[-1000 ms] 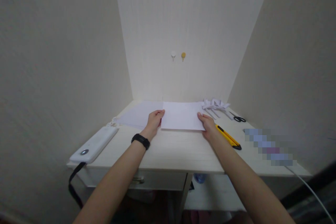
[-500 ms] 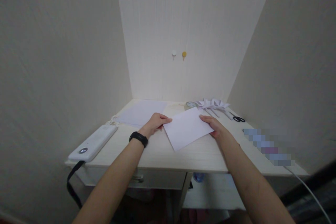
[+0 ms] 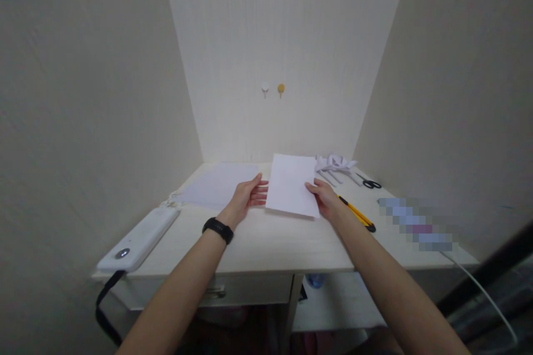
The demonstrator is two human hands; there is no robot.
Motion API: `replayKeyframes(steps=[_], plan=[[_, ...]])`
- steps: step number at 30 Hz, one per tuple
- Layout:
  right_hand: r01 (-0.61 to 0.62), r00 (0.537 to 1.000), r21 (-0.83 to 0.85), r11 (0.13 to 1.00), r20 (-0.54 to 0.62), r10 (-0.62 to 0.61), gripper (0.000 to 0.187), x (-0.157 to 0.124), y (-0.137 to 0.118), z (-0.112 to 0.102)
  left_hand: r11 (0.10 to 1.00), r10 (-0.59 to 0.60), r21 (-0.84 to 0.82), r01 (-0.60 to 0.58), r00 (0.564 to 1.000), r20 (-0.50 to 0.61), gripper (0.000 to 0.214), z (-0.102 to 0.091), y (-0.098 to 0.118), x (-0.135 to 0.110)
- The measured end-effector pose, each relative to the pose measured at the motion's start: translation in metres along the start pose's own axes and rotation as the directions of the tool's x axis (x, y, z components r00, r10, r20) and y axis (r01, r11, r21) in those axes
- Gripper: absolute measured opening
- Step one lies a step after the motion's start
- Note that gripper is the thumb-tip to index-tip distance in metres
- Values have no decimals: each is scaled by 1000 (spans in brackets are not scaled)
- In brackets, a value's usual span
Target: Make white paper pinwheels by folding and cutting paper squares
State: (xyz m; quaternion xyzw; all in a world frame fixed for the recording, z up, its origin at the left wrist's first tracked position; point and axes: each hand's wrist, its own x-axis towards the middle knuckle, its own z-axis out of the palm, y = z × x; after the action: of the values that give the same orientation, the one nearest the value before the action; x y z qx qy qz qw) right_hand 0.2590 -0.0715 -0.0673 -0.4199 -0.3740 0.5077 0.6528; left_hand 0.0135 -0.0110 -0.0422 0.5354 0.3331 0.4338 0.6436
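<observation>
A white sheet of paper is held up over the desk, its long side pointing away from me. My right hand pinches its right edge, thumb on top and fingers beneath. My left hand, with a black band on the wrist, is beside the paper's left edge. Its fingers are stretched out and spread, the tips close to that edge; whether they touch it I cannot tell. A yellow and black utility knife lies on the desk just right of my right hand, partly behind the forearm.
More white paper lies at the desk's back left. Folded paper pieces and black scissors are at the back right. A white device with a strap stands at the left edge, a blurred-out strip with a cable at the right.
The paper has turned from slanted to nearly upright in view. My left hand has let go and opened, while the right keeps its grip. The utility knife has come into sight.
</observation>
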Motion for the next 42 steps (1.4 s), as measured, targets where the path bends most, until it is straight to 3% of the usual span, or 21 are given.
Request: replayKeyframes(steps=[2,5,8,14,23,27,31,36,42], plan=[[-98,985,-77,992,133,108,23,-5,-6,-6,1000,7,-21,-7,1000,-4,49,-4,2,2],[-226,918,-215,950,279,282,24,-10,-12,-14,997,70,43,-66,994,-87,39,-10,0,6],[-266,891,-296,918,287,351,23,-11,-13,-19,983,98,167,-72,983,-156,22,-12,-4,8],[-231,935,-366,901,172,310,23,-8,-18,-27,965,-49,260,47,999,2,15,-15,-5,5],[-239,870,-354,904,337,361,38,-15,-16,-31,968,-14,250,13,1000,4,14,-19,-5,8],[-253,866,-323,912,345,362,40,-16,-15,-33,968,1,251,-11,999,42,16,-20,-4,8],[-232,891,-269,935,326,316,49,-17,-18,-32,975,13,220,-21,999,40,15,-18,-5,8],[-249,901,-253,935,294,320,49,-18,-20,-34,991,-32,132,17,993,112,23,-19,-6,6],[-289,876,-288,913,305,373,44,-17,-19,-41,985,-119,147,90,973,200,33,-19,-4,1]])
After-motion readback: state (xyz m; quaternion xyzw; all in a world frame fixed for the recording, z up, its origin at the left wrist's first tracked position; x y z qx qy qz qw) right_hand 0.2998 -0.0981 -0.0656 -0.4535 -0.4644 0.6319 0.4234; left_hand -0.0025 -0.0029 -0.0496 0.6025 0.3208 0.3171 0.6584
